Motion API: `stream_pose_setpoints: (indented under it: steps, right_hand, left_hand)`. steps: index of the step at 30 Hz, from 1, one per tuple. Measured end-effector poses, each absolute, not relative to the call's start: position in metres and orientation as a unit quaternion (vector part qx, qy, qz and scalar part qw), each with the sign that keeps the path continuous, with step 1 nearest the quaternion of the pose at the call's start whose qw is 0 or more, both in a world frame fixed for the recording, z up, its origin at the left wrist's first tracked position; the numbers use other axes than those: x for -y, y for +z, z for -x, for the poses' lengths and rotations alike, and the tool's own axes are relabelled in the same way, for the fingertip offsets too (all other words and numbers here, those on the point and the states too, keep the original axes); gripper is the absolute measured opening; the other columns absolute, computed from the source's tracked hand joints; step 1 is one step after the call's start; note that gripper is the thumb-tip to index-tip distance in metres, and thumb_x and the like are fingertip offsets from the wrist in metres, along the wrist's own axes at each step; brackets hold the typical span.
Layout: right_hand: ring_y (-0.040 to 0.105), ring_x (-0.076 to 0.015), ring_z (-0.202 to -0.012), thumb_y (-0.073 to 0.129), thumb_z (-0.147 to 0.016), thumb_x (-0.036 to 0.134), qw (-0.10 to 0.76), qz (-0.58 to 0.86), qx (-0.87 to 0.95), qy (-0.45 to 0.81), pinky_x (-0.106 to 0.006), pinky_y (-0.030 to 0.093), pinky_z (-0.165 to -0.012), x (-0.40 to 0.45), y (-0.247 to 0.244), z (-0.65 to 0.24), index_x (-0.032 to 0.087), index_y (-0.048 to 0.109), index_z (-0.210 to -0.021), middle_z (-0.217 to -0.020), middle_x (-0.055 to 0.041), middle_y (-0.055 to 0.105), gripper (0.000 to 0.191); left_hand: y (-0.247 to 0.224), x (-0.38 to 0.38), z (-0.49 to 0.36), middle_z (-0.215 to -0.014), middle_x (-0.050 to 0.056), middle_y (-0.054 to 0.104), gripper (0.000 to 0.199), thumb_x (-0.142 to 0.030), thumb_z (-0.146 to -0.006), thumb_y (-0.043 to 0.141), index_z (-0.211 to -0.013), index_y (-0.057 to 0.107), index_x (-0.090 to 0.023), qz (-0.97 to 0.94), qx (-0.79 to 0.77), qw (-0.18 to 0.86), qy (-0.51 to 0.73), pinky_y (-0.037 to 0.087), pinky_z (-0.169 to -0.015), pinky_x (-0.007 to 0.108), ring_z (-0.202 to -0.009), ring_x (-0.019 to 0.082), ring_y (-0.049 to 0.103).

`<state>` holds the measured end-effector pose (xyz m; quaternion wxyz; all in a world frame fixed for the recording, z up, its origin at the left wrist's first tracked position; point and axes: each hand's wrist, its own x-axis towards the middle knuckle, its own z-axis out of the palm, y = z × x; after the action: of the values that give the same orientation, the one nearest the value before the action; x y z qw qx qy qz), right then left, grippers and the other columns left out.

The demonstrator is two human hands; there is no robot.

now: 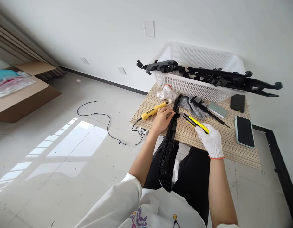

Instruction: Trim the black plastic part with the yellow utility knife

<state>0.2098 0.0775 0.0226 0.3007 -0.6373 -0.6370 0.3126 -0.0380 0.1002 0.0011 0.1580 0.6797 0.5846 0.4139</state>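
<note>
A long black plastic trim piece (pixel 169 142) lies from the table top down towards my lap. My left hand (pixel 162 119), bare, is closed on its edge near the upper end. In a white knit glove with an orange cuff, my right hand (pixel 210 139) grips a yellow and black utility knife (pixel 196 123). The knife's blade points left, close to the trim piece; whether it touches I cannot tell. Just beyond my left hand rests a yellow corded pen-like tool (pixel 154 110). A second white glove (pixel 167 93) lies behind the trim piece.
A white plastic basket (pixel 184 83) holding several black trim pieces (pixel 208 75) stands at the table's back. Black calipers (pixel 205 109), a grey cloth (pixel 190 106), a phone (pixel 244 131) and a black flat object (pixel 237 103) lie on the table (pixel 234 153). A cable (pixel 109 123) crosses the floor.
</note>
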Motion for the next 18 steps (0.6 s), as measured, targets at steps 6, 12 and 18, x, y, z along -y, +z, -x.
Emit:
stream_pose_setpoints:
  steps: [6, 12, 18]
  right_hand:
    - [0.063, -0.0200, -0.060, 0.060, -0.077, 0.059, 0.304, 0.639, 0.639, 0.302, -0.029, 0.045, -0.055, -0.0753, 0.0285, -0.2068, 0.021, 0.071, -0.101, -0.067, -0.0033, 0.071, 0.046]
    - [0.063, -0.0191, -0.060, 0.060, -0.078, 0.057, 0.315, 0.643, 0.628, 0.304, -0.028, 0.044, -0.055, -0.0743, 0.0296, -0.2052, 0.023, 0.071, -0.101, -0.071, -0.0021, 0.072, 0.043]
    - [0.064, -0.0206, -0.064, 0.061, -0.078, 0.056, 0.312, 0.647, 0.626, 0.303, -0.029, 0.045, -0.058, -0.0747, 0.0260, -0.2060, 0.022, 0.071, -0.102, -0.072, -0.0031, 0.072, 0.043]
  left_hand:
    - [0.0006, -0.1016, 0.0374, -0.109, 0.004, 0.066, 0.009, -0.023, -0.093, 0.056, -0.092, 0.065, -0.022, -0.684, -0.585, 0.152, 0.408, 0.040, -0.104, 0.042, -0.111, 0.023, 0.053]
    - [-0.0028, -0.1026, 0.0381, -0.106, 0.005, 0.065, 0.010, -0.022, -0.095, 0.051, -0.094, 0.061, -0.021, -0.696, -0.580, 0.144, 0.399, 0.042, -0.100, 0.041, -0.106, 0.024, 0.052]
    - [-0.0053, -0.1032, 0.0389, -0.106, 0.007, 0.063, 0.010, -0.023, -0.097, 0.046, -0.095, 0.056, -0.021, -0.712, -0.573, 0.135, 0.383, 0.042, -0.099, 0.042, -0.105, 0.024, 0.051]
